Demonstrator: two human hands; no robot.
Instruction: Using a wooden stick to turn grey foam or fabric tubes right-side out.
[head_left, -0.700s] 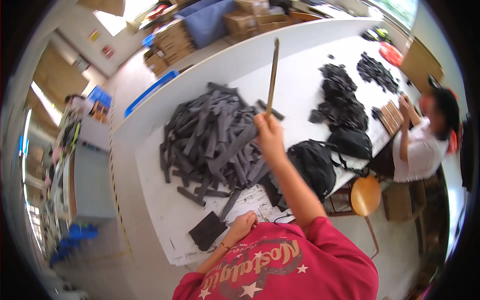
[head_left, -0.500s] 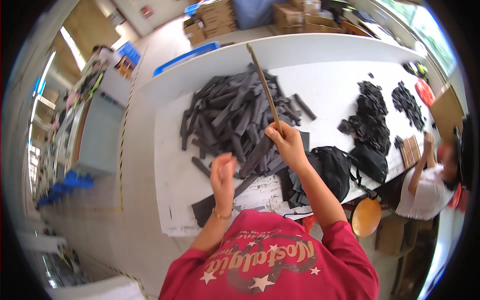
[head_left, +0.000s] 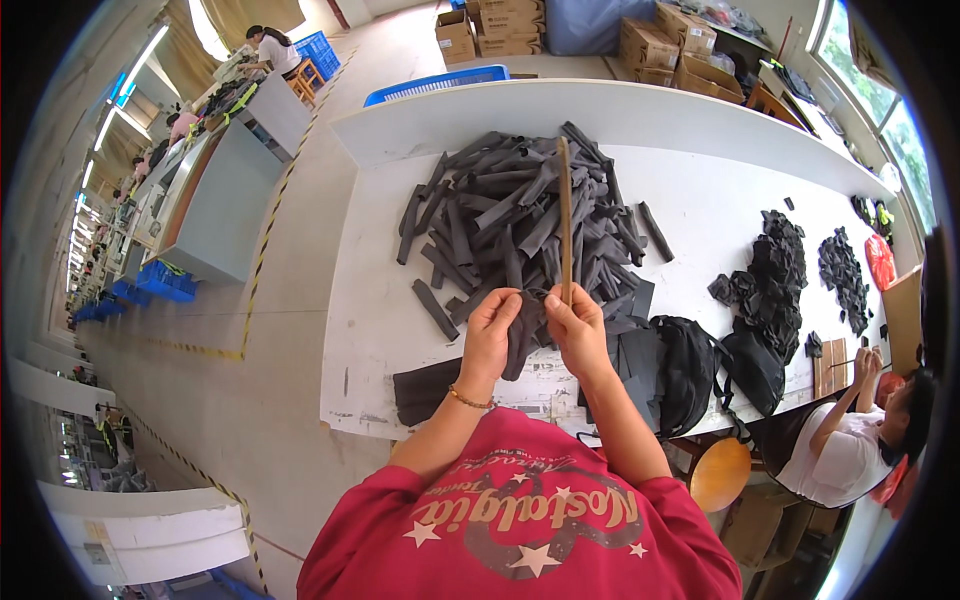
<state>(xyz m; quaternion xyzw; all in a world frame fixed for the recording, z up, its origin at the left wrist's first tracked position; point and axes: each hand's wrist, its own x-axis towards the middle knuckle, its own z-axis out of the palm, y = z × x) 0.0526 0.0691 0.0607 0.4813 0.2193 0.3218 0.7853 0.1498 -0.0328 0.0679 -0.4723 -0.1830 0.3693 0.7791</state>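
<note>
My right hand (head_left: 582,338) is closed round the lower end of a thin wooden stick (head_left: 566,220), which points up and away from me. In my left hand (head_left: 487,340) the fingers pinch a dark grey fabric piece (head_left: 520,342) that hangs between both hands. The right fingertips also seem to touch its upper edge. Just beyond lies a big heap of dark grey fabric tubes (head_left: 490,205) on the white table (head_left: 365,300). A flat dark fabric piece (head_left: 425,382) lies left of my left wrist, and stacked fabric pieces (head_left: 637,365) lie right of my right hand.
A black backpack (head_left: 688,375) sits at the table's near edge. Piles of small black scraps (head_left: 775,265) lie further right. A low white board (head_left: 620,115) borders the far side. A round stool (head_left: 720,474) stands at the right, near a seated person (head_left: 850,440).
My left hand has come up to the right and now grips a fabric piece close to my right hand. The stick has swung from leaning left to nearly upright. The whole view has shifted.
</note>
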